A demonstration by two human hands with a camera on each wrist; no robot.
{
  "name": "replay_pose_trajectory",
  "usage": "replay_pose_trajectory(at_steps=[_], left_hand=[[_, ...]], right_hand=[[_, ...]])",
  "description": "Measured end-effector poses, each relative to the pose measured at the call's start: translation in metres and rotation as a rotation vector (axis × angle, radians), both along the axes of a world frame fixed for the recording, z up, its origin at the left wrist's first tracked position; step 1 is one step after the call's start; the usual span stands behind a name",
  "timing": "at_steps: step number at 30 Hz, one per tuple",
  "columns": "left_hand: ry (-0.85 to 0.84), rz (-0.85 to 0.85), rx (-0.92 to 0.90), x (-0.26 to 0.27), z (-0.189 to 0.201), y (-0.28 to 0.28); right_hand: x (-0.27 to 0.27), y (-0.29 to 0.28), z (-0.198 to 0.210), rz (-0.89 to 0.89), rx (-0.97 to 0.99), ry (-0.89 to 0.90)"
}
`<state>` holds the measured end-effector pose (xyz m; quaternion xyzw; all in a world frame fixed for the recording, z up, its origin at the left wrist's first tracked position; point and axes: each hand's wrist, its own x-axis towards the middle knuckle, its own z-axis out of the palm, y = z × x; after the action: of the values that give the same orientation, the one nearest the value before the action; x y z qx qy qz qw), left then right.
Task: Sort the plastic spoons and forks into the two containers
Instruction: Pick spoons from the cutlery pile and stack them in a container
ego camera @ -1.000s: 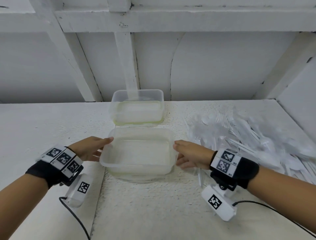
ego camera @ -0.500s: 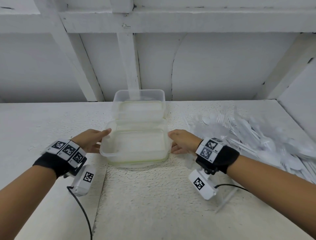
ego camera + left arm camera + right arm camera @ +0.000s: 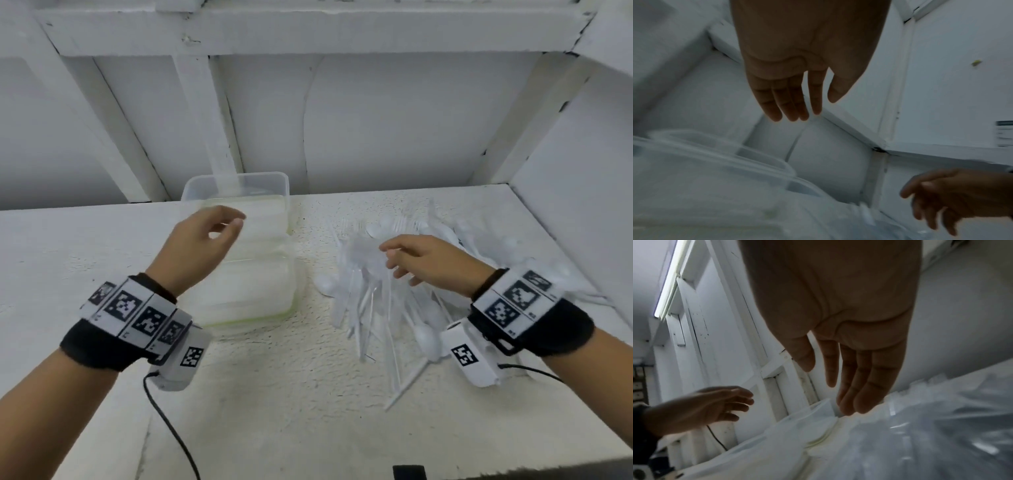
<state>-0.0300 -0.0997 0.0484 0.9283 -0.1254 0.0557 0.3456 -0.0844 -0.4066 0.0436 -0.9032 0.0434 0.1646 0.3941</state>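
Observation:
Two clear plastic containers stand one behind the other on the white shelf: the near container [image 3: 260,291] and the far container [image 3: 253,192]. My left hand [image 3: 212,240] hovers above them, fingers relaxed and holding nothing; the left wrist view shows its fingers [image 3: 791,104] straight over the blurred containers [image 3: 715,178]. A heap of clear plastic spoons and forks [image 3: 376,301] lies to the right of the containers. My right hand [image 3: 411,260] is spread just over that heap with nothing in it; in the right wrist view its fingers [image 3: 859,386] are extended above the cutlery [image 3: 941,434].
White wall panels and beams close off the back and the right side of the shelf [image 3: 274,394]. A black cable [image 3: 171,428] trails from my left wrist camera across the shelf's front. Bare shelf surface lies left of the containers.
Both hands have let go of the near container and lifted. The left hand now hovers over the containers; the right hand has swung right onto the cutlery heap. The container was pushed back toward the far one.

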Motion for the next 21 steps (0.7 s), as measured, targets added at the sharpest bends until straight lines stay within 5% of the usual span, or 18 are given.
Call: replay_pose_trajectory(at_steps=[6, 14, 21], left_hand=[[0.173, -0.354, 0.041, -0.023, -0.028, -0.099], [0.176, -0.794, 0.182, -0.047, -0.072, -0.178], [0.179, -0.752, 0.37, -0.042, -0.08, -0.173]], right_hand=[[-0.031, -0.048, -0.022, 0.042, -0.27, -0.072], [-0.058, -0.044, -0.053, 0.416, -0.75, 0.011], [-0.05, -0.034, -0.059, 0.541, -0.621, 0.021]])
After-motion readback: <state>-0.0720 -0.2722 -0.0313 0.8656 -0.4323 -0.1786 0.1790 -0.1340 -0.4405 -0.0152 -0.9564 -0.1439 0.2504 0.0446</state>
